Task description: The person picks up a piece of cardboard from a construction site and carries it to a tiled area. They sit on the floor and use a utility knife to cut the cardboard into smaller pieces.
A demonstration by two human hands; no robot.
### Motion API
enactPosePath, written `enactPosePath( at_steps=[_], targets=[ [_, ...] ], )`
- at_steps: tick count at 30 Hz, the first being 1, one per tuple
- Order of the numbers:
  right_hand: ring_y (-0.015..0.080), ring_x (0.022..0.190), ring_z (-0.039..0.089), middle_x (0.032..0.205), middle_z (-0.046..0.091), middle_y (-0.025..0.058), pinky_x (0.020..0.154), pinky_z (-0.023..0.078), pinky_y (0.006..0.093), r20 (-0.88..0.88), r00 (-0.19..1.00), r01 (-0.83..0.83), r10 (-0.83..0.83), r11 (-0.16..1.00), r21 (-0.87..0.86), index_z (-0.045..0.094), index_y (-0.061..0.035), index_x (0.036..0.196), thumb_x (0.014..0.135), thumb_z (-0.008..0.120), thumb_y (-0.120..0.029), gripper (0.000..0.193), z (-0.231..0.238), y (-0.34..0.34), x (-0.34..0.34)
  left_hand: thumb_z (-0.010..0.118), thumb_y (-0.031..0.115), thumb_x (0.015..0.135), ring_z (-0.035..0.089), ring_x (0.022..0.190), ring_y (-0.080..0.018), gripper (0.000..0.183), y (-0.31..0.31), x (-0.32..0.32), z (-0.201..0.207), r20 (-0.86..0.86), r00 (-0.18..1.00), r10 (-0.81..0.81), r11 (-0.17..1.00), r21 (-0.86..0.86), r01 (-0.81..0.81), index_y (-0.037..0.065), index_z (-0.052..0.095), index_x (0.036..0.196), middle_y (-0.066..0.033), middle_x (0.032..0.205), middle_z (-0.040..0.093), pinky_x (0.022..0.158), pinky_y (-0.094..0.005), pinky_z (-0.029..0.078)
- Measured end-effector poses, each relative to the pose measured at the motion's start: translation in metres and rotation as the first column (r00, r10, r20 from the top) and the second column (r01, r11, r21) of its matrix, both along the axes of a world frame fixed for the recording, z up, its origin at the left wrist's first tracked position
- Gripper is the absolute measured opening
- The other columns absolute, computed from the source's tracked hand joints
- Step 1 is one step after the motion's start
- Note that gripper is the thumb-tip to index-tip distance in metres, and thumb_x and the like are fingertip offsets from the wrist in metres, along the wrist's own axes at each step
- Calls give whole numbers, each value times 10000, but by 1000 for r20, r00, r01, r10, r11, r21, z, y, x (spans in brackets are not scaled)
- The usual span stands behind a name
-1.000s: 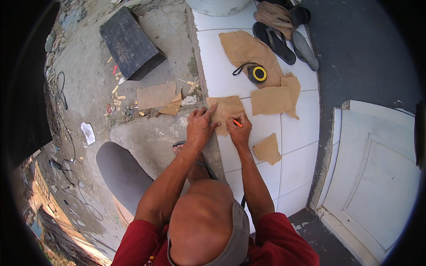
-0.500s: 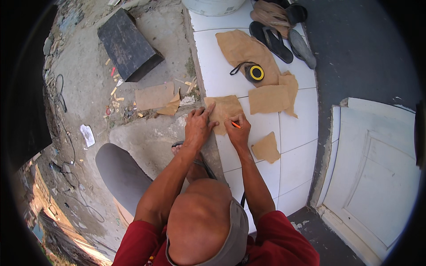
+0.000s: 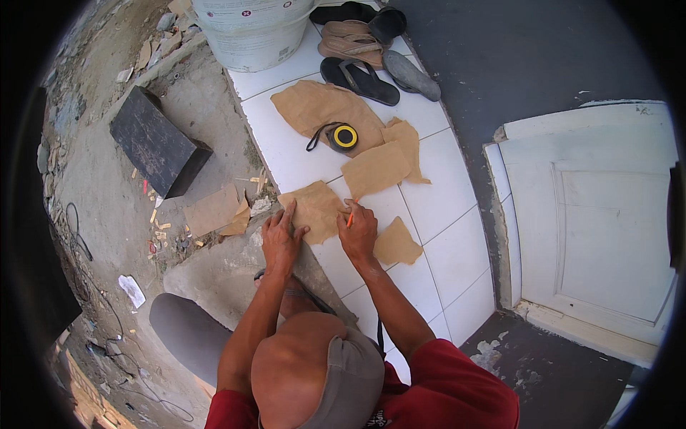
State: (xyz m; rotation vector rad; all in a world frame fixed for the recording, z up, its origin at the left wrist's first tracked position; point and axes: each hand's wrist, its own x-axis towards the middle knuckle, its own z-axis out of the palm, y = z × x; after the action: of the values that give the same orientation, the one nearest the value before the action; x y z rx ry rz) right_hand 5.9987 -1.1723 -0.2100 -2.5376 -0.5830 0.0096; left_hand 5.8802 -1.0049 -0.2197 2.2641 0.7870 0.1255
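A torn-edged tan sheet (image 3: 312, 202), like brown paper or sandpaper, lies on white tiles and overhangs their left edge. My left hand (image 3: 281, 242) rests on its lower left part, fingers stretched out and spread. At the sheet's right edge, my right hand (image 3: 359, 233) is closed around a short orange pencil (image 3: 350, 220); its tip is hard to see. To the right of that hand is a small ragged tan piece (image 3: 398, 242). Farther off, a rectangular tan piece (image 3: 375, 169) overlaps a larger torn sheet (image 3: 314, 107). A black and yellow tape measure (image 3: 344, 136) sits on the larger sheet.
Sandals (image 3: 361, 81) and a white bucket (image 3: 250, 32) stand at the far end of the tiles. A dark block (image 3: 157, 141) and tan scraps (image 3: 213, 210) lie on rough ground at left. A white panelled door (image 3: 600, 214) is at right.
The whole view has shifted, with the tiles now slanting and more of the bucket showing. My right hand has turned the pencil more upright. The left hand stays on the sheet.
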Motion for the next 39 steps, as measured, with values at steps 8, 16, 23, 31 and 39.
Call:
enactPosePath(
  at_steps=[8, 16, 23, 31, 39],
  targets=[
    [361, 951, 699, 1023, 742, 134, 879, 547, 479, -150, 985, -59, 87, 981, 187, 735, -46, 1272, 941, 757, -84, 334, 4, -9, 16, 924, 243, 827, 624, 1326, -441, 919, 1, -3, 2, 31, 999, 8, 1000, -2, -8, 180, 501, 1640, -230, 1425, 683, 1142, -504, 490],
    [290, 918, 709, 999, 702, 153, 846, 567, 430, -170, 955, 276, -243, 940, 203, 706, 0, 1376, 966, 798, -177, 456, 48, -43, 108, 889, 282, 904, 633, 1346, -485, 1066, 20, -13, 22, 45, 978, 205, 903, -395, -171, 78, 252, 1733, -357, 1439, 638, 1121, -497, 515],
    [267, 926, 697, 984, 690, 120, 833, 565, 431, 33, 978, 208, -206, 958, -196, 786, -1, 1173, 887, 885, -283, 414, 20, -57, 153, 855, 318, 930, 622, 1358, -493, 979, 17, -9, 15, 41, 989, 140, 935, -336, -119, 11, 330, 1697, -369, 1443, 629, 1125, -488, 509],
    [134, 835, 609, 948, 714, 37, 816, 520, 324, -535, 814, 424, -228, 861, 279, 773, 15, 1065, 942, 818, -261, 306, 90, -88, 164, 835, 282, 951, 641, 1338, -480, 906, 28, -18, 16, 29, 985, 170, 934, -324, -152, -19, 370, 1668, -367, 1437, 635, 1116, -493, 518],
    [288, 936, 718, 1058, 720, 166, 866, 575, 414, 158, 936, 339, -316, 928, -157, 755, 13, 1254, 932, 845, -397, 529, 66, -89, 199, 854, 293, 932, 638, 1353, -462, 920, 26, -13, 22, 36, 992, 123, 920, -378, -101, -26, 388, 1658, -369, 1443, 631, 1135, -478, 512]
  ],
)
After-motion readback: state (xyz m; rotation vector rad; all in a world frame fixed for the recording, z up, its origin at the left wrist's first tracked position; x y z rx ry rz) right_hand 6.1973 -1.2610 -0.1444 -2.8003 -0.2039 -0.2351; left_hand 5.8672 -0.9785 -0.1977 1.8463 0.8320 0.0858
